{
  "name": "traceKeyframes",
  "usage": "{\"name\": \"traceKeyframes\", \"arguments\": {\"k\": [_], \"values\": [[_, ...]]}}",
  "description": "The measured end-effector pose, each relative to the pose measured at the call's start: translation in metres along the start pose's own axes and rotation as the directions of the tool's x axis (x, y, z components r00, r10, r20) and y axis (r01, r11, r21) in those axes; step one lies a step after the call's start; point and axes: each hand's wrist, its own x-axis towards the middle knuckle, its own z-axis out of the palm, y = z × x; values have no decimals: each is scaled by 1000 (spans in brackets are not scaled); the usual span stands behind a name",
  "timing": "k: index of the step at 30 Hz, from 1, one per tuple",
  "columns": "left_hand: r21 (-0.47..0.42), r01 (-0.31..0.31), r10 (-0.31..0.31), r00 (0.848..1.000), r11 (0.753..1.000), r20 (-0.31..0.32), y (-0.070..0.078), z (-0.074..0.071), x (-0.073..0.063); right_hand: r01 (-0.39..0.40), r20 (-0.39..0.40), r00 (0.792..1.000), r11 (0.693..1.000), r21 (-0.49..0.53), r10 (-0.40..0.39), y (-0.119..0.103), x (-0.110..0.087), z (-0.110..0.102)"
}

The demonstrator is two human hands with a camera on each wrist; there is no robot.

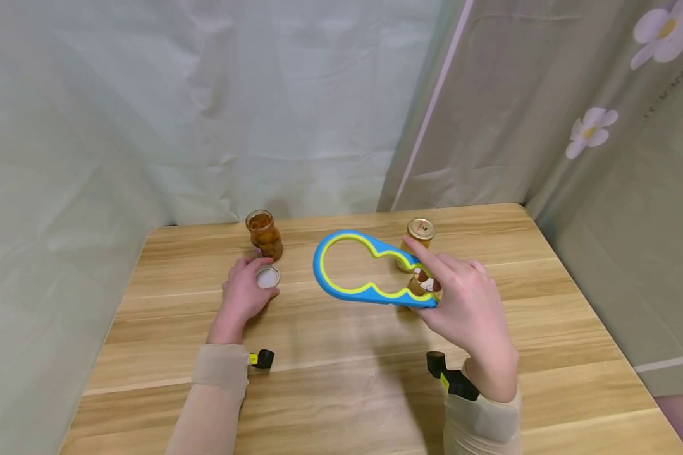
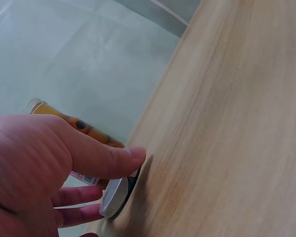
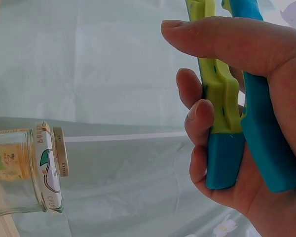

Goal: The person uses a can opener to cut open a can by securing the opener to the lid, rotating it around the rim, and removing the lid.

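My left hand [image 1: 246,287] pinches a round jar lid [image 1: 268,277] by its rim, low over the table, with its pale inside facing up. Right behind it stands an uncovered glass jar [image 1: 266,240] of brownish-orange food. In the left wrist view, my thumb lies on the near edge of the lid [image 2: 117,196]. My right hand [image 1: 467,297] grips a blue and lime-green jar opener [image 1: 321,272] by its narrow end, held above the table. Through its openings shows a jar with a printed white lid [image 3: 49,170], partly hidden by the opener and my fingers.
A third jar, with a gold lid [image 1: 421,228], stands at the back right beyond my right hand. The wooden table [image 1: 330,379] ends at a pale curtain [image 1: 296,126] behind the jars. Black wrist cameras [image 1: 265,359] sit on both sleeves.
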Motion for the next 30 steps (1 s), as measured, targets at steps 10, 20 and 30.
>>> {"name": "traceKeyframes", "arguments": {"k": [10, 20, 30], "values": [[-29, -39, 39, 999, 999, -11, -2, -7, -5, -17, 4, 1000, 1000, 13, 17, 1, -2, 2], [-80, -103, 101, 994, 991, -35, 8, -16, -19, -51, -18, 999, 998, 29, 51, 4, -14, 8], [-393, -232, 213, 973, 890, -92, 55, 6, -24, -99, -67, 992, 994, 50, 102, 5, -19, 7]]}}
